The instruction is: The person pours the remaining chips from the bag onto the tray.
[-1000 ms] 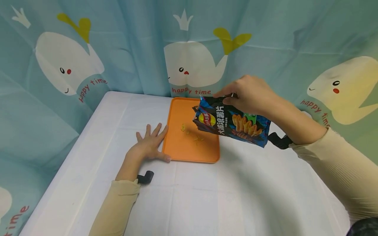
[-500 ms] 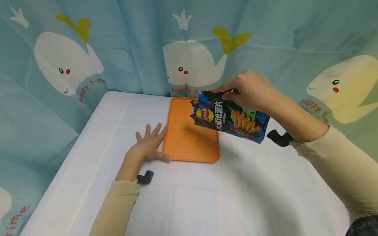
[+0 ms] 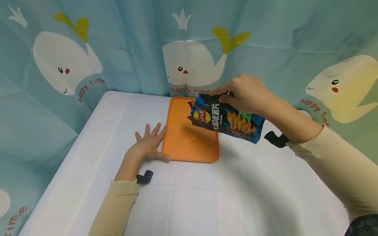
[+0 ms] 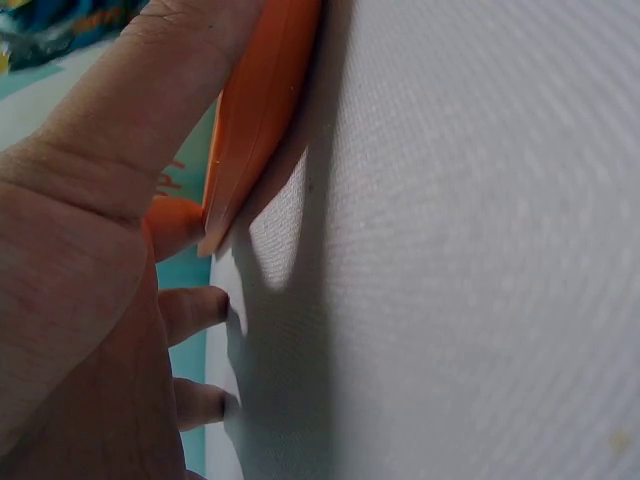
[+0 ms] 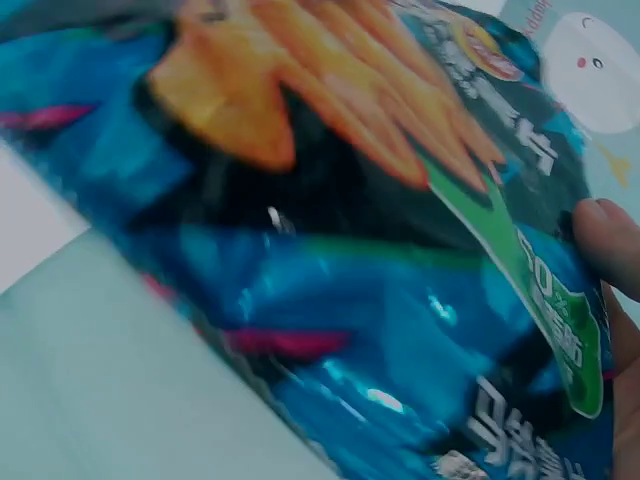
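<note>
in the head view, soft, moderately bright light seems to fall from above; a broad, blurry-edged shadow crosses the white tablecloth [image 3: 192,203] below the right sleeve [image 3: 333,170], and the orange tray [image 3: 195,152] darkens toward its right side. the whale-print curtain [image 3: 265,39] takes a yellowish cast at far right. focus is fair there, though the small print on the potato-chip bag [image 3: 225,118] is hard to read, and wide-angle stretching shows toward the edges. the left wrist view is dimmer: the left hand [image 4: 80,260] sits in shade, a dark shadow runs along the cloth, and the background is out of focus. the right wrist view is hazy and smeared, with white glints on the shiny bag.
</note>
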Motion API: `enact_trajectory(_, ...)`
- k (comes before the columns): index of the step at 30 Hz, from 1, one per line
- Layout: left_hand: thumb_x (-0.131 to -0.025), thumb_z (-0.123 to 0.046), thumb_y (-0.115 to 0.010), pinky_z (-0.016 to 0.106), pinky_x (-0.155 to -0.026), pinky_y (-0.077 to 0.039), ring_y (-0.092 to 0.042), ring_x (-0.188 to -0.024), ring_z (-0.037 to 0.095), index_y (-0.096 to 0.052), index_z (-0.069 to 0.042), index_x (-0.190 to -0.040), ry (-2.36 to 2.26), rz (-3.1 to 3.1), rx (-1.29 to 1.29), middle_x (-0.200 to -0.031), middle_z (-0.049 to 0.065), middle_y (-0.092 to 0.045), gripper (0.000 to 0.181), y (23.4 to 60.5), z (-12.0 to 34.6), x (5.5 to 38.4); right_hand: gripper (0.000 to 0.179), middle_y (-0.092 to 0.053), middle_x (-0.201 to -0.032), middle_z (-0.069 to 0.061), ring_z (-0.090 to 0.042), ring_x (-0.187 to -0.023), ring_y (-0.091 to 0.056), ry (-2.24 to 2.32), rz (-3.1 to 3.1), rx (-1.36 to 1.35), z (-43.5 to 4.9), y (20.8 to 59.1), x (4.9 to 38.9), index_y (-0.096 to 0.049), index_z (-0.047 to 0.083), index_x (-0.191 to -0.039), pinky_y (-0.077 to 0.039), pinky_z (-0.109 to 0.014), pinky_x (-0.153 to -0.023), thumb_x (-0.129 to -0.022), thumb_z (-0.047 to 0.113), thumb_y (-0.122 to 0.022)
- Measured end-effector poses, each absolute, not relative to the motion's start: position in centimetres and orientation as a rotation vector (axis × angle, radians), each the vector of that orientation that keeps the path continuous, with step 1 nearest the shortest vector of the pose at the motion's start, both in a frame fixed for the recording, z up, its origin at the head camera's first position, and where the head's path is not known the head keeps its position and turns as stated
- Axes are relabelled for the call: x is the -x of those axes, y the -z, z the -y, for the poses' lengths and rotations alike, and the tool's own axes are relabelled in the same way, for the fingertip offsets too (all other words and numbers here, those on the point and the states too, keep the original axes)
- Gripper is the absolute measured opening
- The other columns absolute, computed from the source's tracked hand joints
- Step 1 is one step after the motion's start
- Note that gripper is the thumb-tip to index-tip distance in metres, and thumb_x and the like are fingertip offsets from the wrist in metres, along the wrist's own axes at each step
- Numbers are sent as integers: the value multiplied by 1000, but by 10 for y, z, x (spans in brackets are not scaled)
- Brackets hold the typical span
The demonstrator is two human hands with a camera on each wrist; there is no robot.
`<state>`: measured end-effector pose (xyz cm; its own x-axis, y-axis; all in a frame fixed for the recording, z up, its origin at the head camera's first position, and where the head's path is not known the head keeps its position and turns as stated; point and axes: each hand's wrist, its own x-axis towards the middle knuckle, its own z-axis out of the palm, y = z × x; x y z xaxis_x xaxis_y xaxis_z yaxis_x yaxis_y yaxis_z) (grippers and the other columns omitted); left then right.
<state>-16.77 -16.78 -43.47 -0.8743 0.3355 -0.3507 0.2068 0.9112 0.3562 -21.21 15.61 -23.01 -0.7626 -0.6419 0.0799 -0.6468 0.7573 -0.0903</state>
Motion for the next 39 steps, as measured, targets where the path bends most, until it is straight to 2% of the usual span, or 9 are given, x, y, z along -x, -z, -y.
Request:
enact_trajectory(10, -63, -67, -83, 82, -104, 8, 16, -147, 53, -4, -21, -162, -432, -2658, -386, -168, 14, 6, 135, 436, 169, 169, 31, -67, -69, 0, -17, -49, -45, -168, 2907, -1042, -152, 226, 211, -73, 28, -122, -32, -30, -45, -95, 15, -68)
enact_trajectory(23, -64, -68, -82, 82, -104, 7, 17, -147, 53, -3, -21, -162, -419, -2659, -400, -168, 14, 7, 134, 433, 168, 169, 31, -59, -59, 1, -17, -48, -44, -157, 2922, -1031, -153, 226, 209, -74, 28, -122, -31, -29, -45, -95, 14, -67)
enact_trajectory(30, -64, -68, -82, 82, -104, 7, 16, -147, 53, -4, -21, -162, -419, -2663, -396, -168, 14, 6, 135, 435, 168, 169, 31, -66, -68, 0, -17, -48, -44, -151, 2920, -1036, -154, 226, 208, -73, 29, -123, -31, -29, -44, -96, 15, -67)
enact_trajectory(39, -62, -67, -83, 81, -105, 8, 17, -148, 51, -4, -22, -162, -426, -2664, -375, -168, 12, 7, 135, 435, 168, 168, 31, -67, -69, 0, -16, -47, -45, -157, 2913, -1040, -153, 225, 206, -73, 29, -123, -32, -29, -44, -95, 15, -67)
